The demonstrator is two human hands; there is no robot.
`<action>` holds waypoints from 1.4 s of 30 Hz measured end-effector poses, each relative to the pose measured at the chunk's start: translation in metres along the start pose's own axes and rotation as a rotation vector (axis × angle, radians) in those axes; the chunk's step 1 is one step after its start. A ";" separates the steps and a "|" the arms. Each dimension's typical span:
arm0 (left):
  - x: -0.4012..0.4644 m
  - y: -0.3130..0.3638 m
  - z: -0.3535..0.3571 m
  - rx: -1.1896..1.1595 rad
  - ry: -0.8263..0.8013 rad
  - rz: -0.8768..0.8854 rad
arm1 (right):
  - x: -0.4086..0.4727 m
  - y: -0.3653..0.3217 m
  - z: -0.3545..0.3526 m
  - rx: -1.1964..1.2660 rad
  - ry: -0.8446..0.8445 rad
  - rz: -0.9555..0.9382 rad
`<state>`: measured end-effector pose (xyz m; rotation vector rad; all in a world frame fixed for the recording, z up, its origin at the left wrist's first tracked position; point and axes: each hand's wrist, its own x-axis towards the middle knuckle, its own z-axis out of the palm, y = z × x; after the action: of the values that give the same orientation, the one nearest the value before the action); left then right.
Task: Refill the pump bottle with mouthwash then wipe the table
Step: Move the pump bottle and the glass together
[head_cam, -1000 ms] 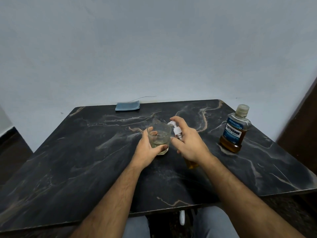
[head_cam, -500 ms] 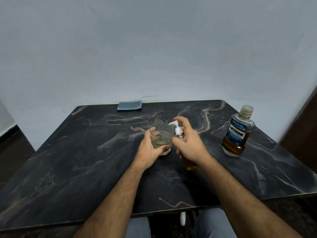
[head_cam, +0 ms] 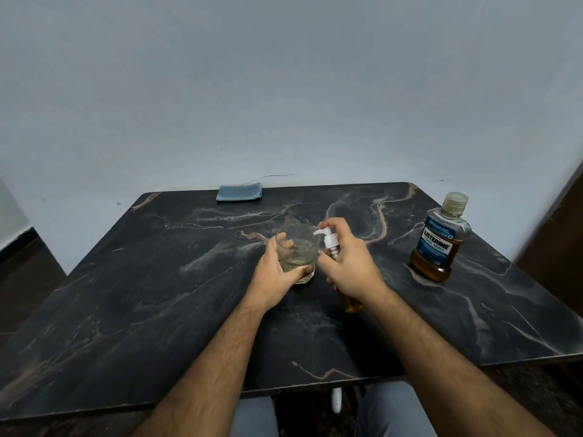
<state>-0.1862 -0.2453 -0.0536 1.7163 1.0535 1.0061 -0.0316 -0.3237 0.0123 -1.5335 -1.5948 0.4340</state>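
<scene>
Pump bottle (head_cam: 334,257): light, slick plastic; right hand (head_cam: 353,266) grips its body, fingertip on pump head. Left hand (head_cam: 277,272) wraps fragile, smooth glass tumbler (head_cam: 296,250) on counter (head_cam: 157,294).

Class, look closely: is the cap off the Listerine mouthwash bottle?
No, the clear Listerine mouthwash bottle stands on the black marble table with its cap on.

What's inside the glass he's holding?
The glass has a little pale yellowish liquid at the bottom. The left hand wraps around its near side, so part of the inside is covered.
</scene>
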 end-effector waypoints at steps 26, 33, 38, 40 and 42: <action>-0.001 -0.001 0.000 0.017 0.008 0.009 | -0.009 0.005 -0.021 0.078 0.144 0.019; -0.001 0.002 -0.004 0.000 -0.030 -0.054 | -0.009 0.008 -0.034 0.123 0.193 0.071; -0.002 0.006 -0.003 -0.017 -0.038 -0.069 | -0.015 0.011 -0.035 0.129 0.143 0.090; -0.002 0.008 -0.002 -0.017 -0.030 -0.074 | -0.017 0.016 -0.034 0.148 0.139 0.111; -0.002 0.008 -0.002 -0.017 -0.028 -0.080 | -0.020 0.021 -0.032 0.163 0.141 0.116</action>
<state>-0.1871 -0.2491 -0.0455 1.6570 1.0840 0.9350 0.0037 -0.3484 0.0084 -1.5025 -1.3343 0.4963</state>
